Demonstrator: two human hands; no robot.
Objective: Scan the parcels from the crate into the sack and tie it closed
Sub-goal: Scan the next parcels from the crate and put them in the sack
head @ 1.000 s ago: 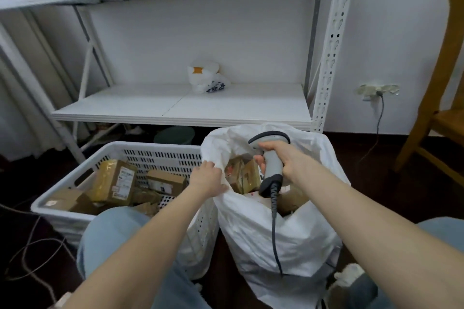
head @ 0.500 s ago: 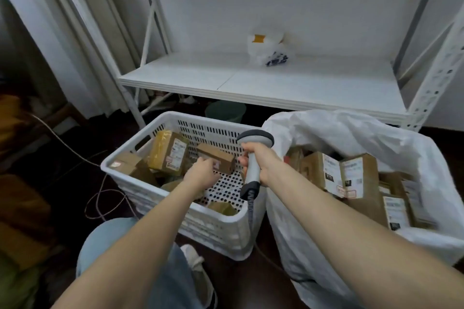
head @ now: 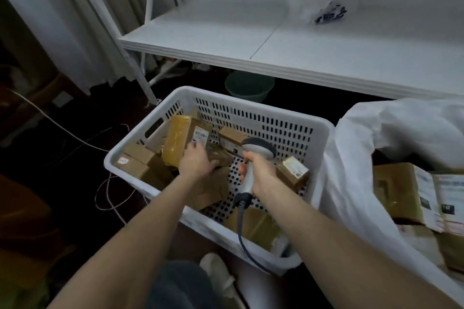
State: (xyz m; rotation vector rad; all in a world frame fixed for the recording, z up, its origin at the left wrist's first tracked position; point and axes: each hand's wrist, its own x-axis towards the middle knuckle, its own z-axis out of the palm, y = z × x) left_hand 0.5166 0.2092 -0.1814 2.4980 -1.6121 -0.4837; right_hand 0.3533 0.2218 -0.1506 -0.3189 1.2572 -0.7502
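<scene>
Parcels [head: 179, 144] with blurred, unreadable labels [head: 200, 136]

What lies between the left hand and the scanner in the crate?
A brown parcel, gripped by the left hand, fills the gap to the scanner in the right hand; seen in the head view.

On my feed, left forearm [head: 140, 228] and right forearm [head: 326, 231] run bare; blue-grey denim jeans [head: 175, 286] cover a near knee, beside a soft white slipper [head: 216, 269].
</scene>
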